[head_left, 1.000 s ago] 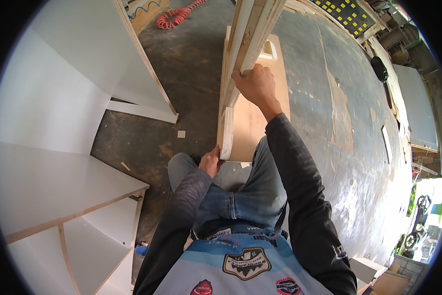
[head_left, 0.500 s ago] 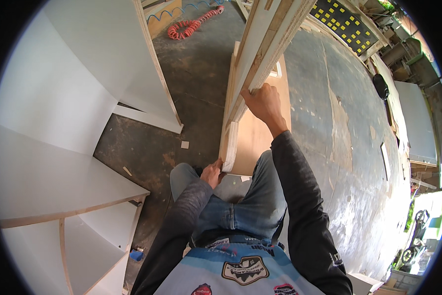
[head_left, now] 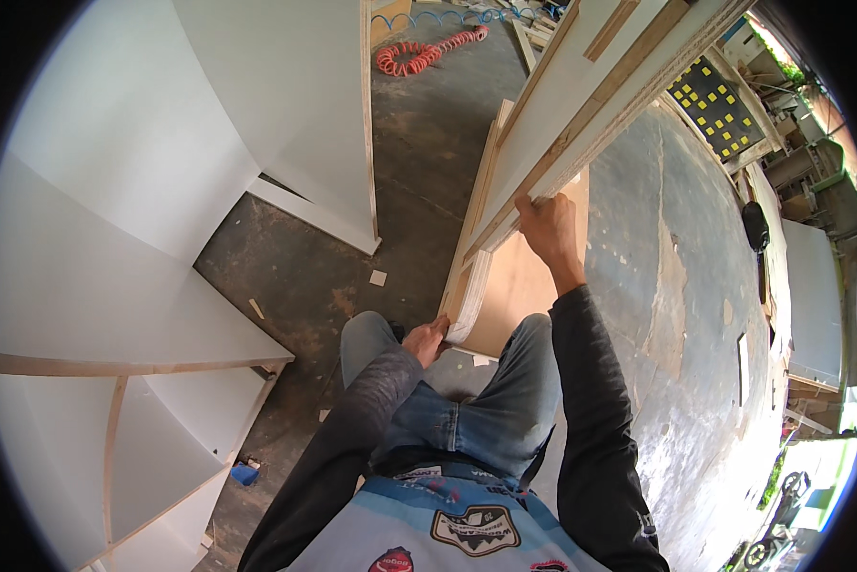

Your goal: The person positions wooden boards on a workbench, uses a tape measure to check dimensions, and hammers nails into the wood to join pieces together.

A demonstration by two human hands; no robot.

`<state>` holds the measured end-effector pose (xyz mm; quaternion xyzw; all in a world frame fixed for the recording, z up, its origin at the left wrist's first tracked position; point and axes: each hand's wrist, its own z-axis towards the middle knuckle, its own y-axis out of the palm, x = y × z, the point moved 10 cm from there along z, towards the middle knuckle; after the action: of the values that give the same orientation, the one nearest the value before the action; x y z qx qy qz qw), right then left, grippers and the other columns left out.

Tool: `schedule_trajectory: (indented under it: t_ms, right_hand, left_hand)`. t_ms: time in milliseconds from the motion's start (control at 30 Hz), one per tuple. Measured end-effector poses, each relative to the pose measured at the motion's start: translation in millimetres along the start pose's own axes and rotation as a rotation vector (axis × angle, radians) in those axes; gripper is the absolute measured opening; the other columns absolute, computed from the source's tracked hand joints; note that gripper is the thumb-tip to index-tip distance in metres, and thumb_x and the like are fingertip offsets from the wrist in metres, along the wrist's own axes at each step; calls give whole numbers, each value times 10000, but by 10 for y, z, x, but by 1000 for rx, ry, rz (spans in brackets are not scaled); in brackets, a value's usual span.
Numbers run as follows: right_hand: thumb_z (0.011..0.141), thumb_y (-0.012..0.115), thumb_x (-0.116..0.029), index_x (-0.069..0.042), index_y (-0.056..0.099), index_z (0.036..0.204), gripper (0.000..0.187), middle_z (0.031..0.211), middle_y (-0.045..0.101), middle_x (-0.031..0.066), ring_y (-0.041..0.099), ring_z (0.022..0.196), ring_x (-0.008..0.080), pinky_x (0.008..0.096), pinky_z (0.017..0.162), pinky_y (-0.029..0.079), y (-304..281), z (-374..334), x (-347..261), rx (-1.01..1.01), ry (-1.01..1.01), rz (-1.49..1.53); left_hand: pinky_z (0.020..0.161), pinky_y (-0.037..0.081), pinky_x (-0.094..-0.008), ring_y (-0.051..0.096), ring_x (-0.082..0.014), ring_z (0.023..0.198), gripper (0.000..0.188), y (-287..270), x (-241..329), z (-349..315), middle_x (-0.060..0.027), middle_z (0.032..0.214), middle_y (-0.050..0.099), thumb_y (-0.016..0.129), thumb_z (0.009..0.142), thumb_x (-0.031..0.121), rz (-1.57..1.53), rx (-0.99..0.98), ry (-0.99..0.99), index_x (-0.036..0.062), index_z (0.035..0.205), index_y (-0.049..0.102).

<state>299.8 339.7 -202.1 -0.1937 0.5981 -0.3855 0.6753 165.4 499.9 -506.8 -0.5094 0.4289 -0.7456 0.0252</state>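
Note:
My right hand (head_left: 552, 234) is closed over the near edge of a tall white-faced panel with a raw wood frame (head_left: 543, 157). This panel leans up and away to the right. At its foot lies a wooden piece with a pale brown plywood face (head_left: 524, 286) and a layered, rounded near corner. My left hand (head_left: 427, 341) holds that piece's near left corner, low between my knees. Its fingertips are partly hidden behind the edge.
White cabinet carcasses (head_left: 95, 276) stand along the left. A coiled red air hose (head_left: 409, 59) lies on the grey concrete floor (head_left: 629, 286) ahead. A blue object (head_left: 244, 473) and a small white square (head_left: 378, 278) lie on the floor at left. Far right, a motorcycle (head_left: 781, 515) stands.
The tall panel's upper end has swung rightward, and my right hand has moved right and slightly nearer with it. My left hand stays at the corner. The whole view has shifted somewhat.

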Motion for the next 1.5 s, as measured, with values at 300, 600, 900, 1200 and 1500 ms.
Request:
schedule_trajectory:
  t_ms: [300,600,900,1200,1500]
  right_hand:
    - [861,629,-153,89,663,775,259,648,646,247,678,611,382,438,577,524,-43,-61,2,34,-35,-9]
    - [820,674,-220,110,640,821,331,755,662,299,678,765,450,489,721,551,1,-14,138,73,-3,11]
    - [830,667,-165,96,646,830,261,723,652,290,668,706,448,461,680,553,-114,-94,143,85,23,40]
    - [819,663,-173,79,648,819,252,726,645,290,658,714,457,471,670,545,-97,-79,137,127,-13,23]
    - [822,686,-177,81,645,815,261,747,668,281,675,733,445,477,682,555,-63,-76,130,102,-88,15]
  left_hand:
    - [794,532,-505,651,-452,949,393,4,38,14,-278,1076,639,712,808,55,-5,-44,-41,-37,1122,493]
    - [792,556,-474,664,-439,978,743,106,-110,32,-318,1158,630,756,811,103,-17,-9,2,-65,1434,389]
    - [779,555,-463,679,-420,962,746,194,-178,18,-309,1115,650,772,803,117,32,-35,-17,-75,1421,400]
    - [784,564,-459,681,-418,959,763,228,-207,20,-323,1132,636,780,801,146,46,-52,-7,-108,1409,396]
    - [802,571,-463,666,-436,975,609,167,-127,30,-329,1286,564,784,788,134,22,-41,12,-67,1279,486]
